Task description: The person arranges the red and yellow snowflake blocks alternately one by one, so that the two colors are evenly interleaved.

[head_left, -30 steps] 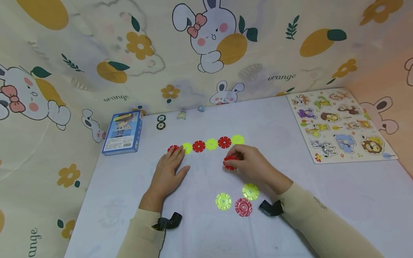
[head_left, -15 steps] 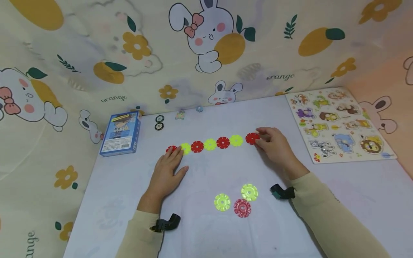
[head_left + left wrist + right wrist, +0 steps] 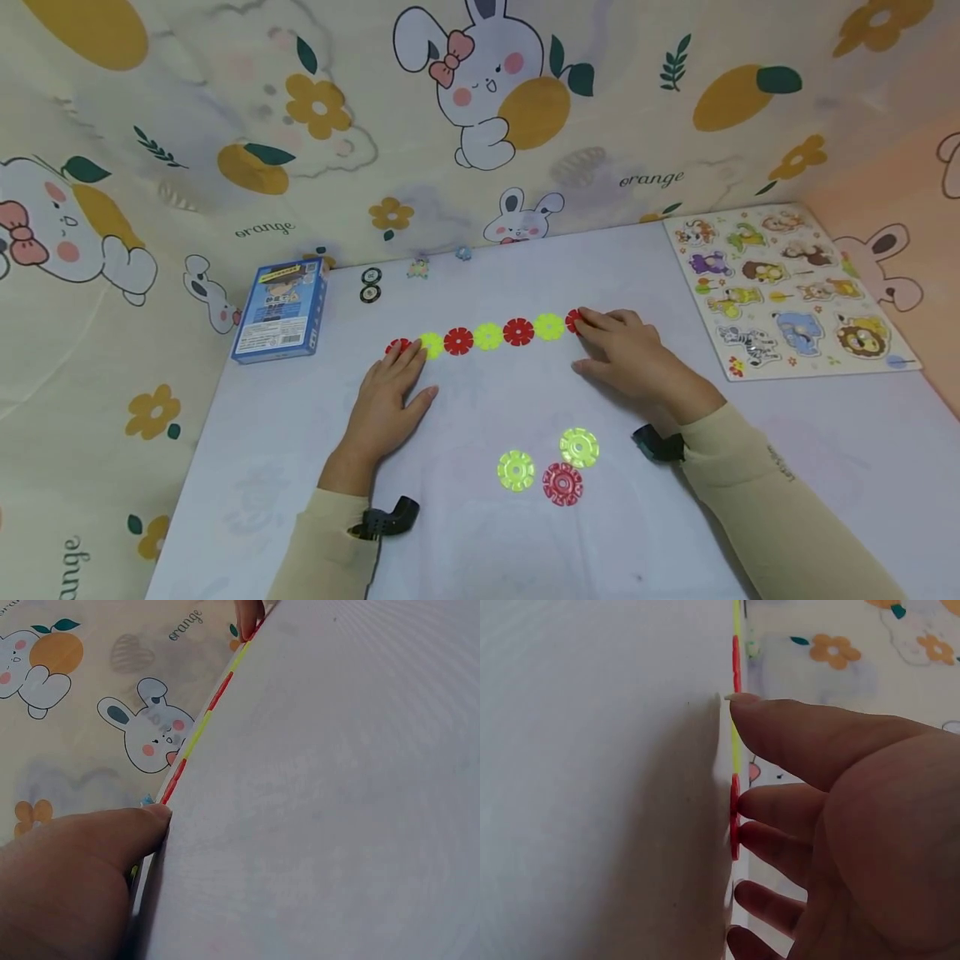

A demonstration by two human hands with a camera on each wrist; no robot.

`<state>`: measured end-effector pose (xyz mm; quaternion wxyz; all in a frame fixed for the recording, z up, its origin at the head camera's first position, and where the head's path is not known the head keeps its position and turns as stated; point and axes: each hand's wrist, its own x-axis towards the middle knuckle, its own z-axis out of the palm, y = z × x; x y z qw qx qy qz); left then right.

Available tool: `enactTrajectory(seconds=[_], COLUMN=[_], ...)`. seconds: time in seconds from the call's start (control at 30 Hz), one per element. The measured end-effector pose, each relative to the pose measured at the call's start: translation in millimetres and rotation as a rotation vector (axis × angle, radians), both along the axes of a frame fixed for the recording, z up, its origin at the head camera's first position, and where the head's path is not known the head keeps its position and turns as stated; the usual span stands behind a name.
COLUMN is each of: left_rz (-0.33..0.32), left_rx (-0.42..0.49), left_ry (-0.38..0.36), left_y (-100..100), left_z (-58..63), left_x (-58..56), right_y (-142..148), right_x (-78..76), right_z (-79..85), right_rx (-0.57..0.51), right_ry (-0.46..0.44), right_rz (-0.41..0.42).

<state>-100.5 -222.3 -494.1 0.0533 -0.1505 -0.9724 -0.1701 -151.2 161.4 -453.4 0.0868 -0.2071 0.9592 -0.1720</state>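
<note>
Red and yellow-green notched plastic discs lie in an alternating row across the table. My left hand (image 3: pixel 390 408) rests flat at the row's left end, its fingertips on a red disc (image 3: pixel 397 344) and the yellow-green disc (image 3: pixel 431 346) beside it. At the right end, the fingertips of my right hand (image 3: pixel 630 354) press on the last red disc (image 3: pixel 573 322), partly covering it. In the right wrist view two fingers touch that red disc (image 3: pixel 735 817), with the thumb apart from it. Between the hands lie a middle red disc (image 3: pixel 458 341) and several others.
Nearer me lie two loose yellow-green discs (image 3: pixel 516 471) and a dark red one (image 3: pixel 562 484). A blue box (image 3: pixel 279 312) stands at the back left, near two black round pieces (image 3: pixel 371 293) and small figures (image 3: pixel 418 267). An animal puzzle board (image 3: pixel 787 292) lies at the right.
My right hand has carried a red disc from in front of the row to its right end, set it down and slid it left against the yellow-green disc. The left hand stays put.
</note>
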Motion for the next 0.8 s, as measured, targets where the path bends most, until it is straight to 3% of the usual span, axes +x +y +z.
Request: enactTrajectory(seconds=[0.57,0.7,0.8], left_rz=[-0.008,-0.013,-0.011], left_rx=[0.017,0.018,0.012], left_ry=[0.014,0.017,0.014], left_y=[-0.8,-1.4,-1.3], left_z=[-1.1,-1.5,-1.7], left_x=[-0.2,-0.5,-0.6], right_y=[-0.8,-0.7,-0.6], right_x=[2.6,1.4,0.3], right_z=[3.6,4.6,9.5], right_rx=[-0.010,-0.108,-0.299], right_ry=[-0.010,-0.019,-0.072], right_rz=[0.014,-0.014,-0.031])
